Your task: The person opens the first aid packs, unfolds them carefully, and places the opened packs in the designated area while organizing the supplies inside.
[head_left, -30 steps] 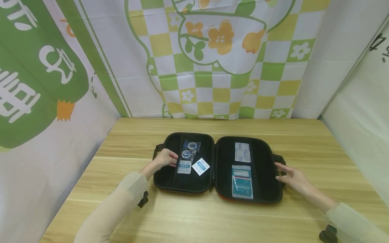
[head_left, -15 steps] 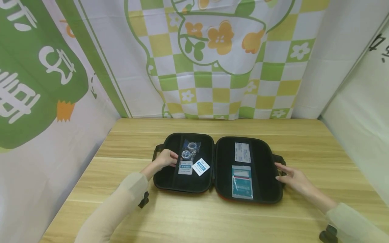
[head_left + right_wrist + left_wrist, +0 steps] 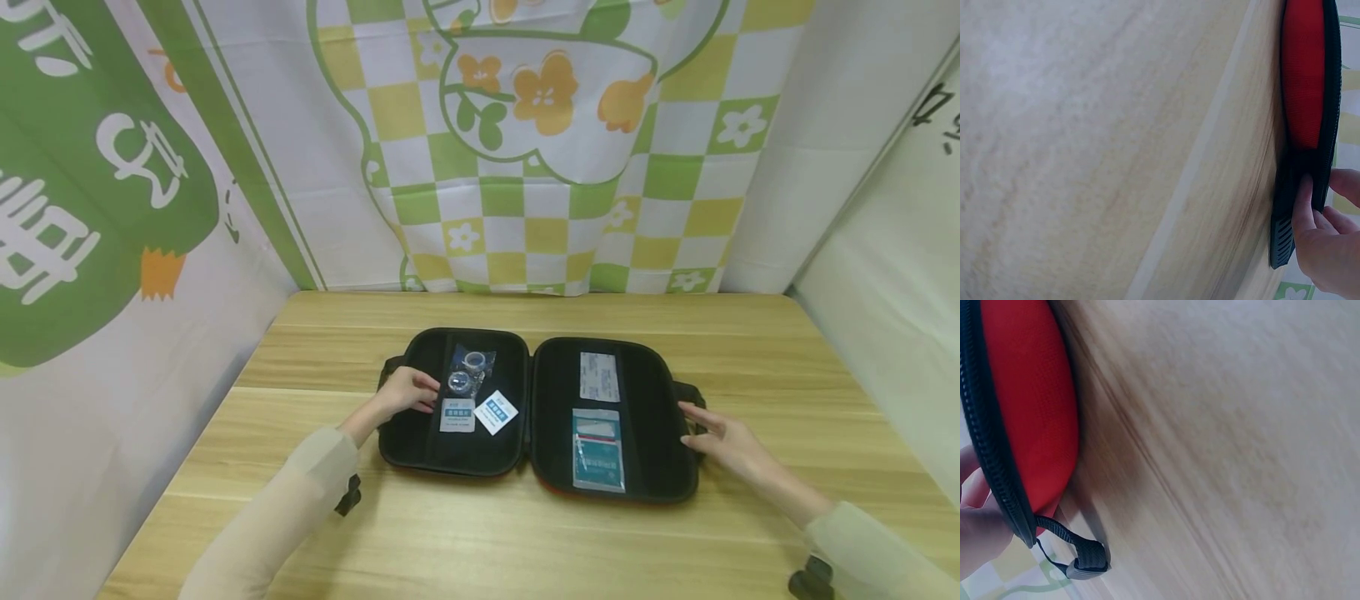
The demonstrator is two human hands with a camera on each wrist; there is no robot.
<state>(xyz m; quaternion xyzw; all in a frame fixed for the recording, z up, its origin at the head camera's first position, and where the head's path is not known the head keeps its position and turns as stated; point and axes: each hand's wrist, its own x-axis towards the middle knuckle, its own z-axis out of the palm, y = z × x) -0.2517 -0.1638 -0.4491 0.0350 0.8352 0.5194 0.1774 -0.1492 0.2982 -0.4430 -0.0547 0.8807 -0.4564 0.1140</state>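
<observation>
An open black-lined case [image 3: 615, 483] with a red outer shell lies flat on the table in the head view. My left hand [image 3: 405, 393] reaches over its left rim, loosely bent fingertips at the dark band across the left half; nothing shows between them. Just right of these fingertips lies a white-and-blue packet [image 3: 457, 415]. A second such packet [image 3: 496, 412] lies tilted beside it, below clear-wrapped tape rolls [image 3: 467, 371]. My right hand [image 3: 720, 437] pinches the right rim by the handle, thumb and fingers on opposite sides; the right wrist view shows this grip on the case edge [image 3: 1329, 125].
The right half holds a white printed packet [image 3: 598, 377] and a teal packet [image 3: 597, 450]. Carry handles [image 3: 688, 392] stick out at both ends of the case. Around it is the wooden table [image 3: 480, 542], with printed curtains [image 3: 525, 208] behind and beside.
The white-and-blue packet by my left fingertips has shifted slightly right and toward me. My left wrist has moved slightly left; the right hand keeps its place.
</observation>
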